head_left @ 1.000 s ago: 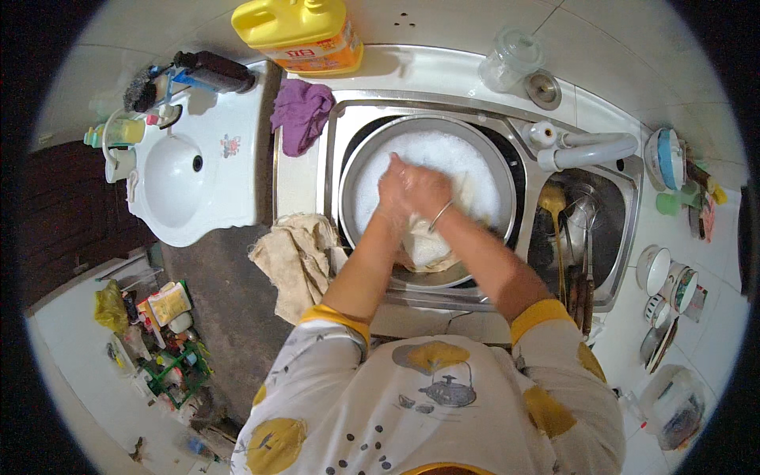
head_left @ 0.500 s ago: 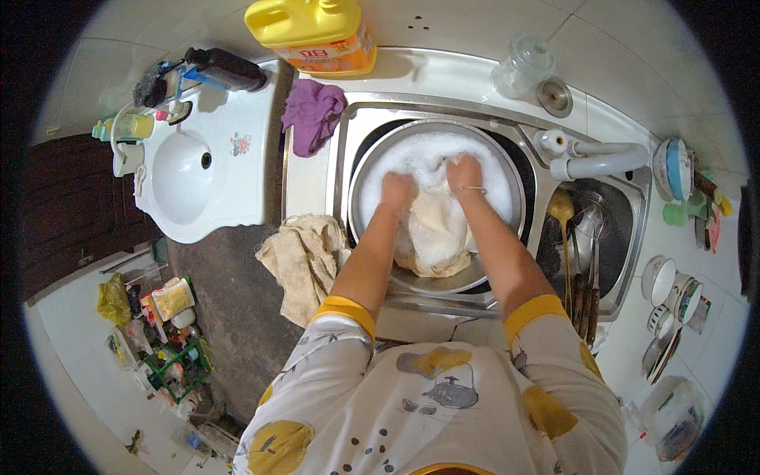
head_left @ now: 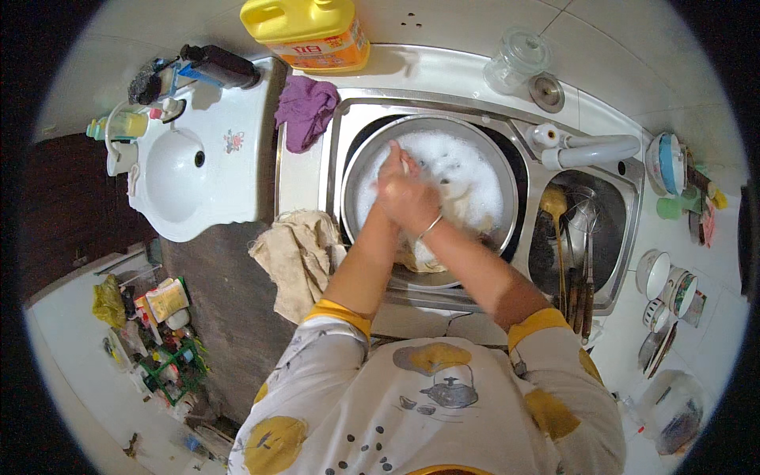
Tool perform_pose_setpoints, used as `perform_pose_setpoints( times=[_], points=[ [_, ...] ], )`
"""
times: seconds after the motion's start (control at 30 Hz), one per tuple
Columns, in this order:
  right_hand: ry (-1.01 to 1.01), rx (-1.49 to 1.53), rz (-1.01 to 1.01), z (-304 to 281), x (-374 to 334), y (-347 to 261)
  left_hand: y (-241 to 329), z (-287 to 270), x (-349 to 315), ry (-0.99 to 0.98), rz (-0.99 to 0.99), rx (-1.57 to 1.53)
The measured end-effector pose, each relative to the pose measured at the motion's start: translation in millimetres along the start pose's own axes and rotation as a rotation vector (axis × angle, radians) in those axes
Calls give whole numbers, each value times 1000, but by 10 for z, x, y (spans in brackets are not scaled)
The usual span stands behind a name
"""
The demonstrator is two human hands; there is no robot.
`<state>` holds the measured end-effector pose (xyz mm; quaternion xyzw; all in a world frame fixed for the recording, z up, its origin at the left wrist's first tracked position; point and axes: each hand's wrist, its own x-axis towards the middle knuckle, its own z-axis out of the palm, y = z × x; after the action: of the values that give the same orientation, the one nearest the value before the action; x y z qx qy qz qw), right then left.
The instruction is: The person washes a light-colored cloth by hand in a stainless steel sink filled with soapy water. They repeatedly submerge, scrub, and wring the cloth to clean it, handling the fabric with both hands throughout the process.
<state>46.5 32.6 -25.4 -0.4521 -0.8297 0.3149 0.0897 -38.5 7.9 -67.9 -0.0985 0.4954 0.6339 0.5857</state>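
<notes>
Left hand and right hand press together over the basin, centre frame; grip unclear; apparently rubbing cream cloth; next likely calls for turning it.

Moderate indoor light makes the white washbasin gleam, while the brown door sits dim. The right hand is slightly blurred. Fisheye distortion curves the wall tiles near black edges.

Cream cloth, wet-looking and rumpled, kinda half buried in white suds. Round metal basin holding it, upper middle of frame.
</notes>
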Motion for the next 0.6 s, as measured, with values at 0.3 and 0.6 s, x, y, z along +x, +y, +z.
perform_pose_setpoints(
  times=[0.3,0.6],
  points=[
    [292,685,414,194,469,870,-3,-114,-132,92,-26,-392],
    [31,180,301,298,323,1047,-257,-810,554,32,199,1569]
  ],
)
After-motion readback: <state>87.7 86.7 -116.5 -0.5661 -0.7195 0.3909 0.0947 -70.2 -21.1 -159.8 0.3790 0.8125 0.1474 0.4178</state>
